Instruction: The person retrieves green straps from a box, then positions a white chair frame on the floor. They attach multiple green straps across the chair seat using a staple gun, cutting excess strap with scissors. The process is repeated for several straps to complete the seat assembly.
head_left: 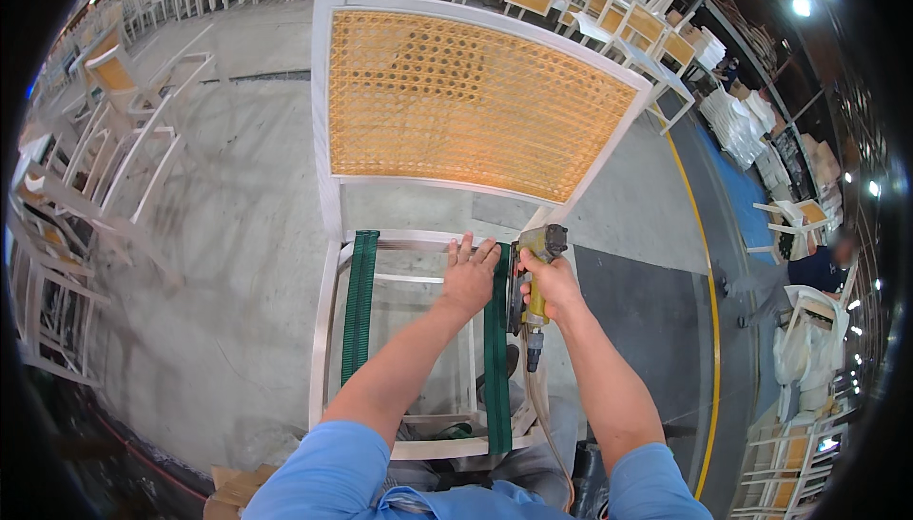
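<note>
Centrally in the frame: white chair frame (328, 330) with a cane-woven back panel (466, 106), seat open, standing on the concrete floor (238, 187).

- Two green webbing straps cross the seat opening front to back. Left strap (359, 306) lies well apart from both hands. Right strap (495, 358) runs with its long axis from lower centre of the frame up to the rear seat rail (418, 237).
- Left hand (469, 278): flat, fingers spread, pressing at the upper end of the right strap, just left of it and touching. Not closed around anything.
- Right hand (550, 282): grip clamped on a yellow pneumatic stapler (534, 278), air hose (544, 406) trailing toward lower frame.
- Key relation: stapler sits immediately right of the strap's upper end, nose pointing left toward it; left hand on the opposite side. Strap end lies between the two hands, both near.
- Rows of similar chairs (95, 168) at left and top edges.
</note>
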A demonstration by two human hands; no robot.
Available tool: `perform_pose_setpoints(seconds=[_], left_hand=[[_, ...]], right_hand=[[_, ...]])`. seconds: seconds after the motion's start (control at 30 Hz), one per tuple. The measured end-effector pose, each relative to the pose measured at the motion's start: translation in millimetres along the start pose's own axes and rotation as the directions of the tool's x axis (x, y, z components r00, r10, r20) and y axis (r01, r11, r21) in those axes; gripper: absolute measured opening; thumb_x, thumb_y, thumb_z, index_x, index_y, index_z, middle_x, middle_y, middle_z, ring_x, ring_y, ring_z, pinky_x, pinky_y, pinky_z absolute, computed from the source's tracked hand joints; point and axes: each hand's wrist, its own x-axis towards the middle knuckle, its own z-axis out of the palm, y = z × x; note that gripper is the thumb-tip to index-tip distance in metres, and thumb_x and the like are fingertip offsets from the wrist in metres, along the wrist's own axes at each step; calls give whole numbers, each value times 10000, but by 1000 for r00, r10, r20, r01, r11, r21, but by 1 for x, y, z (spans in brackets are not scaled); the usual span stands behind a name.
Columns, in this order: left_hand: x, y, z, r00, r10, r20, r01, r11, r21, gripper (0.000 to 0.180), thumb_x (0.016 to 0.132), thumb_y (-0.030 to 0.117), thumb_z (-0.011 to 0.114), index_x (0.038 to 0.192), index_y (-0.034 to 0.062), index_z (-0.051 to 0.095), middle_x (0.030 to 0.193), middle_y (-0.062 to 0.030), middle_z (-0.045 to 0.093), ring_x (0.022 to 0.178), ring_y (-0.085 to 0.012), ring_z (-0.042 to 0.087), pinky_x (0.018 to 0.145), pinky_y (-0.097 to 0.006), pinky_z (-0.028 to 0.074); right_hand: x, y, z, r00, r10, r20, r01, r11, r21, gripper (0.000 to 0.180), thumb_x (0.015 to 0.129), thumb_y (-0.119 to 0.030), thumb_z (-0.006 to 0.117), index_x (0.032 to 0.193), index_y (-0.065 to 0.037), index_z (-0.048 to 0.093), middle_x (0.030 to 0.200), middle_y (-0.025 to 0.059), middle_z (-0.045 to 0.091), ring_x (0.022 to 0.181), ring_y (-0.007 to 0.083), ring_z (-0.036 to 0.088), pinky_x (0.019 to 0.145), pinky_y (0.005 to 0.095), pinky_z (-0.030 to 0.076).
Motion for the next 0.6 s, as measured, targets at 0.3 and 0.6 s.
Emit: perform_pose_setpoints(seconds=[0.3,0.6], left_hand=[[-2,0,7,996,-4,-85,-1,998,-62,528,976,176,571,1503,151,564,1627,-31,477,1552,-425,322,1269,-627,191],[-2,0,8,998,-11,-62,6,997,-73,512,1006,206,514,1513,149,558,1643,-30,462,1567,-408,298,1283,-607,153]], right_hand=[[26,13,20,997,30,-71,-32,999,-20,290,1005,-325,735,1138,-83,645,964,48,654,556,147,544,454,311,441],[21,16,27,990,10,-138,-11,1000,-7,257,1007,-308,735,1060,-68,658,916,38,651,552,139,540,463,318,452]])
